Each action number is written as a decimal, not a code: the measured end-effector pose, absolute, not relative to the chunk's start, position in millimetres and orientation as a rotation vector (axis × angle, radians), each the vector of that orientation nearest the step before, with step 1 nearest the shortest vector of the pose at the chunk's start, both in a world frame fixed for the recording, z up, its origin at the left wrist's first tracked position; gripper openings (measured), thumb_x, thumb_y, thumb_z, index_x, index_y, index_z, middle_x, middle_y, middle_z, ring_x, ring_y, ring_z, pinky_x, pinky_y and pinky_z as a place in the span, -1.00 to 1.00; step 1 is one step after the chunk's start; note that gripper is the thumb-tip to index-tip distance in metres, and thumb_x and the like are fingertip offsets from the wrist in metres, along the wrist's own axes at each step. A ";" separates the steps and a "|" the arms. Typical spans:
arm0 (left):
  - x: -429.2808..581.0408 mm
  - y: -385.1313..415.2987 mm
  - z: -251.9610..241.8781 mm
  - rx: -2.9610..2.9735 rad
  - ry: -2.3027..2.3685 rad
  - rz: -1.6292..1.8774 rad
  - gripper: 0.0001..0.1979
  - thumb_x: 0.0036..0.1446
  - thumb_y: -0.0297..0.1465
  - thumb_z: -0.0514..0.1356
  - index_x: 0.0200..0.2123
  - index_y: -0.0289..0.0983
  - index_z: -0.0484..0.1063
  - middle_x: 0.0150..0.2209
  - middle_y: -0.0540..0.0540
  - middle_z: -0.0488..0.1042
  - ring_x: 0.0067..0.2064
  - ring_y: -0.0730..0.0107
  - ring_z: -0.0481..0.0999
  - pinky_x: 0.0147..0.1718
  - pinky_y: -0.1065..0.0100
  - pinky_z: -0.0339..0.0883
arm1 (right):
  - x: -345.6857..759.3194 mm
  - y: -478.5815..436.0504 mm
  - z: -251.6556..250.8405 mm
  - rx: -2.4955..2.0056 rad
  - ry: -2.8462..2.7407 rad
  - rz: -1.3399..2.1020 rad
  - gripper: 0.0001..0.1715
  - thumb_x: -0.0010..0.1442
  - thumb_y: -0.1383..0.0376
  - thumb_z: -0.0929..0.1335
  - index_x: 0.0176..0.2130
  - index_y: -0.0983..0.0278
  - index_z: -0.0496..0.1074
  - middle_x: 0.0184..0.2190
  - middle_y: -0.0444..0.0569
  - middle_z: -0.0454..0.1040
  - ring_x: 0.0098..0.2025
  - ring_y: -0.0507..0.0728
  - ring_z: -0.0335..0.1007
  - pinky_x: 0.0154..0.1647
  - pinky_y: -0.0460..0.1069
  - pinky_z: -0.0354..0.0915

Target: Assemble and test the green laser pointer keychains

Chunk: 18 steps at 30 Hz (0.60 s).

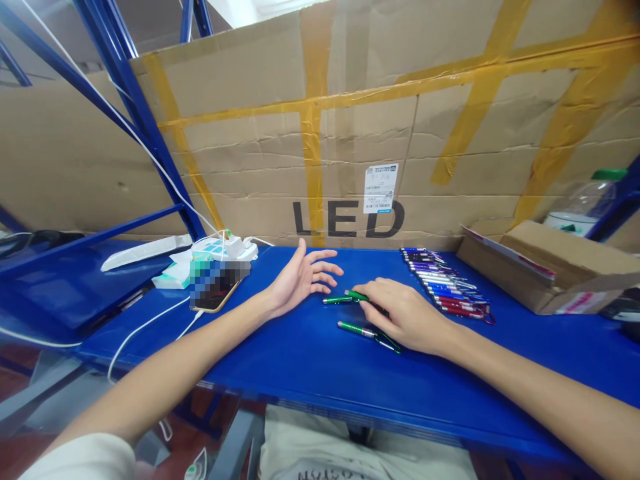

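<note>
1. Bench [310,360]: blue surface that carries everything below; it serves as the landmark for what follows.
2. Your left hand [300,279] rests at the middle of the bench, palm turned up, fingers spread and empty.
3. Your right hand [405,315] lies just right of the left one, palm down, fingers curled over a green pen light [357,295]; you cannot tell from this view whether the fingers actually pinch it.
4. A second green pen light [338,301] lies flat on the bench between your two hands, touching the tip of the first.
5. A third green pen light [367,333], with a clip ring at its end, lies nearer the front edge of the bench, partly under your right hand.
6. A row of pen lights [445,287], purple, silver, blue and red, lies side by side toward the back right of the bench.
7. A cardboard box [540,267] stands at the right end; a phone [215,293] and a power strip [225,248] sit at the back left.
</note>
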State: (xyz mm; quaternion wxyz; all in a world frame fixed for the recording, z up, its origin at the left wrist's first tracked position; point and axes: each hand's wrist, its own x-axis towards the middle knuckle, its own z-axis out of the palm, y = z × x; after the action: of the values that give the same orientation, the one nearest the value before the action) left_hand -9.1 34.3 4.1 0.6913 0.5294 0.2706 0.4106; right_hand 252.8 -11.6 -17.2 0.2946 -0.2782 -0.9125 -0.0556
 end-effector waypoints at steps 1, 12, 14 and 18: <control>-9.2 34.4 4.0 1.183 0.605 0.918 -0.18 0.48 0.22 -0.13 0.26 -0.35 0.45 -0.02 -0.32 0.62 -0.18 0.21 0.62 -0.20 0.27 0.49 | 252.9 -11.6 -17.3 -0.742 -2.429 -0.151 -0.73 0.54 0.32 0.25 0.06 0.27 0.51 -0.19 0.06 0.65 -0.19 0.22 0.55 -0.15 0.10 0.43; -9.9 34.7 2.6 1.191 0.603 0.901 -0.17 0.48 0.23 -0.14 0.26 -0.35 0.45 -0.03 -0.32 0.62 -0.18 0.21 0.62 -0.19 0.27 0.48 | 253.2 -11.6 -17.2 -0.745 -2.436 -0.166 -0.71 0.56 0.29 0.24 0.07 0.25 0.53 -0.19 0.06 0.65 -0.19 0.22 0.54 -0.14 0.10 0.44; -9.8 34.7 2.7 1.196 0.604 0.898 -0.17 0.47 0.24 -0.13 0.26 -0.34 0.46 -0.03 -0.33 0.62 -0.18 0.21 0.62 -0.18 0.27 0.48 | 253.1 -11.8 -16.9 -0.738 -2.437 -0.170 -0.70 0.57 0.29 0.24 0.09 0.25 0.53 -0.18 0.07 0.65 -0.19 0.21 0.54 -0.14 0.10 0.44; -9.7 35.0 2.6 1.197 0.605 0.892 -0.17 0.46 0.24 -0.12 0.25 -0.34 0.47 -0.03 -0.32 0.62 -0.18 0.21 0.62 -0.19 0.27 0.48 | 253.0 -11.6 -16.9 -0.727 -2.442 -0.185 -0.70 0.57 0.29 0.23 0.08 0.26 0.52 -0.22 0.05 0.64 -0.21 0.21 0.52 -0.17 0.09 0.42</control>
State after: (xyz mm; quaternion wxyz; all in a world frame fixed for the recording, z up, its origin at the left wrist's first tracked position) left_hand -9.7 35.0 2.6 0.6929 0.5360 0.2708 0.3991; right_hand 253.0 -11.6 -16.9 0.2892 -0.2725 -0.9150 -0.0695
